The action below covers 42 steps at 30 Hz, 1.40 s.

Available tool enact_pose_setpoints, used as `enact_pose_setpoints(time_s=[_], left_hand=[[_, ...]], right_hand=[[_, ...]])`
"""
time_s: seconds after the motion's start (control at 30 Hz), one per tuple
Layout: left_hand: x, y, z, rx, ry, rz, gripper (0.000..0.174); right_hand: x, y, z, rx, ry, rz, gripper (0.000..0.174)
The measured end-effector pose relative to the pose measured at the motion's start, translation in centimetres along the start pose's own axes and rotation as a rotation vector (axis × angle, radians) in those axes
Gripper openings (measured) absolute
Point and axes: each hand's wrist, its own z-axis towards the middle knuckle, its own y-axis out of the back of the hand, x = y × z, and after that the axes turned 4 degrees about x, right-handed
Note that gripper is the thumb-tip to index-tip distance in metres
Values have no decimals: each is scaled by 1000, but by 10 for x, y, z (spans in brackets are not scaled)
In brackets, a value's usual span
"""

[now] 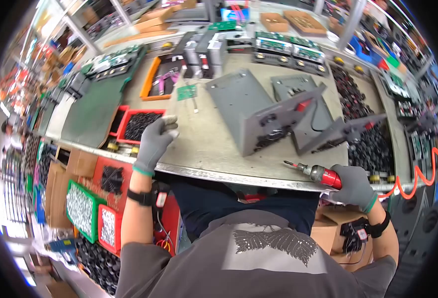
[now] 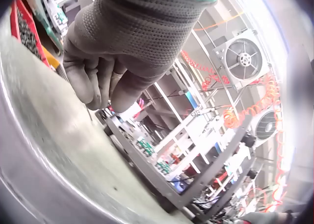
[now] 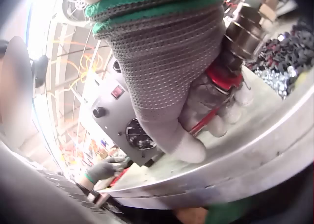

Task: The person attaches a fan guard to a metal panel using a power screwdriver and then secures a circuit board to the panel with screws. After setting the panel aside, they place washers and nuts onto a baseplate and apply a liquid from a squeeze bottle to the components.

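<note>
My left hand (image 1: 155, 144), in a grey glove, is raised above the front left of the worktable (image 1: 204, 144), beside a red bin (image 1: 125, 130) of small black parts. Its fingers (image 2: 100, 84) hang loosely curled, and nothing shows between them. At the table's front right edge my gloved right hand (image 1: 355, 187) grips a red and dark power screwdriver (image 1: 329, 178), its bit pointing left over the table. Between the hands stand two bent grey metal housings, one nearer the middle (image 1: 239, 102) and one to its right (image 1: 323, 119). Each carries a red switch on its upright panel.
A green circuit board (image 1: 187, 92) lies left of the housings. Behind it are an orange tray (image 1: 150, 82) with pink-handled tools and upright grey units (image 1: 214, 54). A trough of black parts (image 1: 370, 149) runs along the right, near an orange coiled hose (image 1: 417, 174).
</note>
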Motion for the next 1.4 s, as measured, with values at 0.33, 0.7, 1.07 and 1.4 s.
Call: enact_pose_setpoints(time_s=[0.33,0.7,1.07,1.4], left_hand=[[-37,-26,55,187,-120,477,52],[-58,-166,-13,198,-269,-129,69],[-13,-103,-20,-295,-329,-193,52],[20,-33,26,-191,54,-1107,30]], right_hand=[[-12,5,69,326,113,89,75],[-29,-4,73,315,228,84,67],[-24,-2,65,310,183,76,63],[-19,2,62,260,203,46,57]])
